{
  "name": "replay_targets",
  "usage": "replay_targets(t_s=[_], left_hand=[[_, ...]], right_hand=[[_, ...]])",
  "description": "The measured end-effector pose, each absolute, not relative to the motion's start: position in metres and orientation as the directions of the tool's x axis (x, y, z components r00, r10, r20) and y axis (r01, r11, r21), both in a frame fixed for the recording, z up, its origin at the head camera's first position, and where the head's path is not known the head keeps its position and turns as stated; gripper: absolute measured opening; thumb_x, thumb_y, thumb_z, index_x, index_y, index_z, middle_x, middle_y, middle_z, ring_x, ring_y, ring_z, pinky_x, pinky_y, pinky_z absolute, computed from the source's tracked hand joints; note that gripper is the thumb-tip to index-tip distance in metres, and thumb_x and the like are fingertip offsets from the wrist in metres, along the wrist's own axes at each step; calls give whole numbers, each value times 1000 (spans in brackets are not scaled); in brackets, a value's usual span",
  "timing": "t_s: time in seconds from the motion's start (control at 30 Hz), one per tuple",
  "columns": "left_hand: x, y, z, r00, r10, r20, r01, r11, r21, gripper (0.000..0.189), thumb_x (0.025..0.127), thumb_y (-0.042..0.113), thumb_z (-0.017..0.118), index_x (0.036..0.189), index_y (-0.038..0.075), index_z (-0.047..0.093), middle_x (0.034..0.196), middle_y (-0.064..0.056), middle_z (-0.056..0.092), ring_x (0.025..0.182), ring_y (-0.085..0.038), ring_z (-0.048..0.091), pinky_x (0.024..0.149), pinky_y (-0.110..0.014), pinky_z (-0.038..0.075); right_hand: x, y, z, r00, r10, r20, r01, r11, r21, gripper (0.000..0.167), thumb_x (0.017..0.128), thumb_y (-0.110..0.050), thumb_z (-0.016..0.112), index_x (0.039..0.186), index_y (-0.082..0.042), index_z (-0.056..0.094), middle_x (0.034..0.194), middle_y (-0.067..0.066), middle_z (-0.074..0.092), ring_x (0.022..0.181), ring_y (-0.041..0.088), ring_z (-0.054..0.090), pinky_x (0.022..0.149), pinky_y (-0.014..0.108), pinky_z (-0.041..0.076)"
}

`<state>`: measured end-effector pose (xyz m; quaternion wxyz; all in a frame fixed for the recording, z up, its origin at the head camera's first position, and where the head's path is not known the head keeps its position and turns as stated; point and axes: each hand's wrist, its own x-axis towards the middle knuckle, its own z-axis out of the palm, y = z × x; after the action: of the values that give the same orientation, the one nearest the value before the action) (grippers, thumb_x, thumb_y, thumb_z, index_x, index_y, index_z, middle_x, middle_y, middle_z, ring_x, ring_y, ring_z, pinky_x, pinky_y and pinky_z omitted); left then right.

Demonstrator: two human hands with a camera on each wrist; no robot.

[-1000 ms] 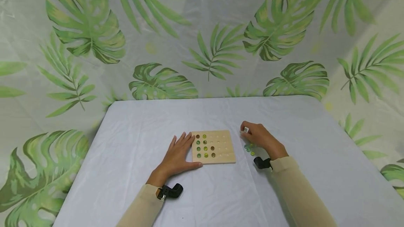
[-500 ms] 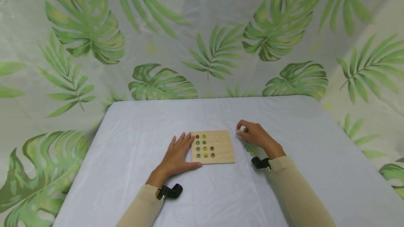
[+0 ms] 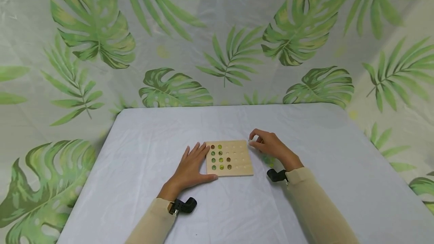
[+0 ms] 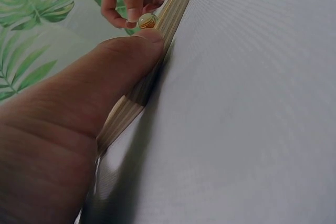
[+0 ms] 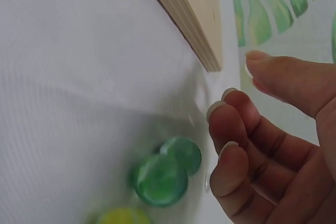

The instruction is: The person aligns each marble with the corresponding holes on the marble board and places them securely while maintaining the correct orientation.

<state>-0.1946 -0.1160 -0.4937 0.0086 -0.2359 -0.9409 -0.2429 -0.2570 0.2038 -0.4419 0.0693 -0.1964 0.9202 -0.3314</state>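
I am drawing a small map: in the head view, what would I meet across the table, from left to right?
Left sleeve, left hand, first column of marbles, second column of marbles, pair of brown marbles, unfilled side of the wooden board, right hand, right sleeve.

Left hand (image 3: pixel 191 167) lies palm down, fingers straight, spread; thumb (image 4: pixel 121 66) juts sideways. Right hand (image 3: pixel 270 145) arched, thumb and index bent towards each other; pinch unclear. Left forearm (image 3: pixel 154 219), right forearm (image 3: pixel 320 202) angle inward.
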Motion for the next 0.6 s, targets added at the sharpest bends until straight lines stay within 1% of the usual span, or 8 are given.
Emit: replay_targets(t_s=[0.2,0.47,0.6], left_hand=[[-194,-117,-494,-889,440,131,448,773,449,108,72,75,63,154,14,27,159,-4,21,148,-22,9,118,-44,-2],[-195,-117,-494,-889,439,131,449,776,443,108,72,75,63,154,14,27,159,-4,21,148,-22,9,118,-44,-2],[-194,-116,-493,-889,440,127,447,776,444,108,73,74,64,154,13,27,159,-4,21,148,-23,9,118,-44,-2]], right_hand=[[-256,197,-443,-904,-428,15,-335,685,-647,12,95,-19,63,105,-15,60,73,8,62,59,17,54,56,32,47],[-259,188,-444,-893,-446,58,-376,669,-641,12,92,-20,67,102,-16,62,71,1,59,57,16,49,54,30,43],[-260,183,-445,-894,-444,61,-376,670,-640,12,92,-21,67,101,-16,62,71,1,59,57,15,49,53,30,43]])
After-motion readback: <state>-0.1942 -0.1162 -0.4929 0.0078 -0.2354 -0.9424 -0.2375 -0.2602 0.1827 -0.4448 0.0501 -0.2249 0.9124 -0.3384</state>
